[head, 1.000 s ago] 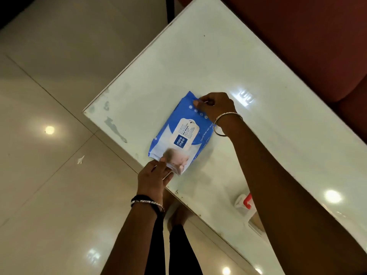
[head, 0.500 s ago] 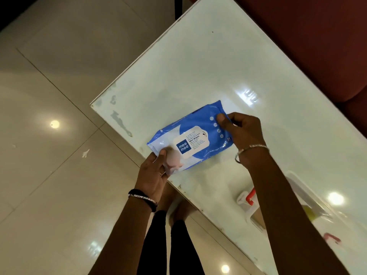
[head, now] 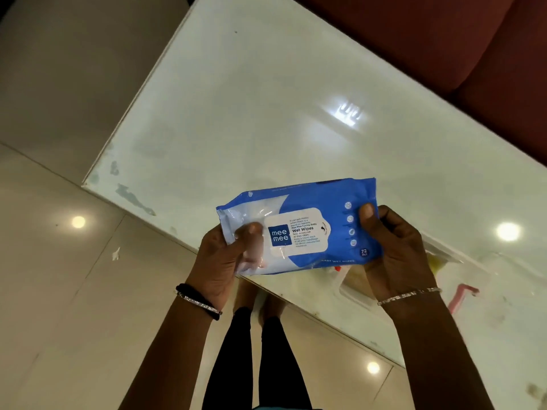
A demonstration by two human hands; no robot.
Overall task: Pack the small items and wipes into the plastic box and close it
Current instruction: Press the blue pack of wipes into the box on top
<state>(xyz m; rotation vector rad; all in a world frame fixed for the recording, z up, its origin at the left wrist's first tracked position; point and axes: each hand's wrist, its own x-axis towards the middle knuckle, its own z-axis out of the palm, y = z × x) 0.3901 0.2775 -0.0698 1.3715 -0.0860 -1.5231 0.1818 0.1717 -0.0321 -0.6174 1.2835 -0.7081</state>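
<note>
Gripping the blue wipes pack (head: 302, 226) at both short ends, label up, lifted over the near edge of the white surface (head: 266, 113). Left hand (head: 225, 261) clamped on one end, right hand (head: 396, 247) on the other, thumbs on top. Plastic box (head: 355, 291) partly hidden below the pack.

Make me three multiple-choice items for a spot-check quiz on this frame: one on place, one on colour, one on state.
1. Where is the wipes pack?
A. flat on the table
B. held up between both hands
C. on the floor

2. The pack's main colour?
A. blue
B. green
C. red

3. The pack's label flap?
A. peeled open
C. torn off
B. lying flat, closed

Answers: 1 B, the left hand and right hand grip its ends above the table edge; 2 A, blue wrapper with white label; 3 B, label lies flat.
</note>
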